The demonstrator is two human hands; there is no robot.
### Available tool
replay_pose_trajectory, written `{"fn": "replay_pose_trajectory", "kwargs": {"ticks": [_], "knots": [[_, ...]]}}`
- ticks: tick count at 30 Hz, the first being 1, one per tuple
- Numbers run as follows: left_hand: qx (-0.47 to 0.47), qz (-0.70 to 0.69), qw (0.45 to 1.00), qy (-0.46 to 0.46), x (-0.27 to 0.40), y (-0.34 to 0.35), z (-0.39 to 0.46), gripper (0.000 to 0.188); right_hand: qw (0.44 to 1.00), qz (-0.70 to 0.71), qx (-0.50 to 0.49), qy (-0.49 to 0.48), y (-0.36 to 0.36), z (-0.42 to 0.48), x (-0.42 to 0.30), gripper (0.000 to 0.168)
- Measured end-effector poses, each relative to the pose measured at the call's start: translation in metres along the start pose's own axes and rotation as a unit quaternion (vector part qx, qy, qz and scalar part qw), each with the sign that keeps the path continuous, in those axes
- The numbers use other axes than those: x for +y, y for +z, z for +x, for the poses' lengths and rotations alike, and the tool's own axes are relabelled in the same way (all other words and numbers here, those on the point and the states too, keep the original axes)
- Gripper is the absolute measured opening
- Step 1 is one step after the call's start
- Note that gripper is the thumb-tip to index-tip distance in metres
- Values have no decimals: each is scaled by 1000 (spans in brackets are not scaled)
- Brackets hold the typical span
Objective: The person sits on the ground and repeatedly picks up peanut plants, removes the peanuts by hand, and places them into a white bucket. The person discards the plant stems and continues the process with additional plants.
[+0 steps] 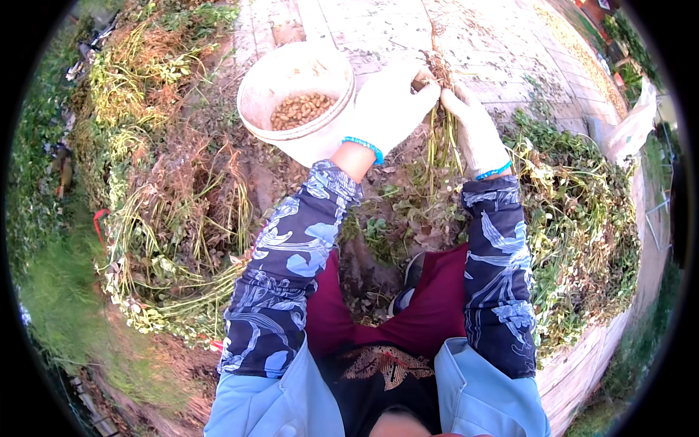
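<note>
My left hand (398,106) and my right hand (479,131) wear white knit gloves with blue cuffs. Between them is a bunch of peanut plants (443,139), its roots pointing away from me and its leafy stems hanging towards my knees. The right fingers grip the bunch from its right side. On the other side, the left thumb and fingers pinch it near the roots (438,64); what lies under those fingertips is hidden. Left of my left hand stands a white plastic bucket (256,104), with loose peanuts in the shell (301,111) covering its bottom.
Pulled peanut plants lie in a large heap (180,218) on my left and another heap (579,218) on my right. A white plastic bag (631,128) rests at the far right. Beyond my hands, paving (508,60) is strewn with dry leaf bits.
</note>
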State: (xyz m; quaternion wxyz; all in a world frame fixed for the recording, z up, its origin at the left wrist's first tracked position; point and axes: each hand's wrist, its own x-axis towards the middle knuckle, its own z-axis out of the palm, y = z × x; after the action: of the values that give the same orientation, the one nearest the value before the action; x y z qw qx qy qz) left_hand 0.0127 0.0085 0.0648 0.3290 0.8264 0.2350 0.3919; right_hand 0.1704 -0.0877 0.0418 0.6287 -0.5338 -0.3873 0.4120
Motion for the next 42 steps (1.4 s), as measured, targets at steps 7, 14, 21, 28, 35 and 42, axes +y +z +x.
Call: {"fn": "replay_pose_trajectory", "kwargs": {"ticks": [7,14,21,28,35,42], "knots": [[-165,-400,881,-191,2,-2,-1,14,999,42,6,-26,7,-4,-5,51],[-230,-492,812,-215,-6,-11,-3,16,998,45,5,-48,3,-2,3,57],[-254,-533,762,-264,5,-22,-6,20,997,44,14,-60,9,2,9,54],[-155,-240,939,-192,1,-49,-18,24,971,194,130,-61,-42,6,2,27],[-71,358,931,-24,-47,-82,-20,58,949,299,79,-59,-6,-1,-22,33],[-245,21,958,-146,-7,-26,-22,78,897,434,-76,-43,12,0,-17,56]]}}
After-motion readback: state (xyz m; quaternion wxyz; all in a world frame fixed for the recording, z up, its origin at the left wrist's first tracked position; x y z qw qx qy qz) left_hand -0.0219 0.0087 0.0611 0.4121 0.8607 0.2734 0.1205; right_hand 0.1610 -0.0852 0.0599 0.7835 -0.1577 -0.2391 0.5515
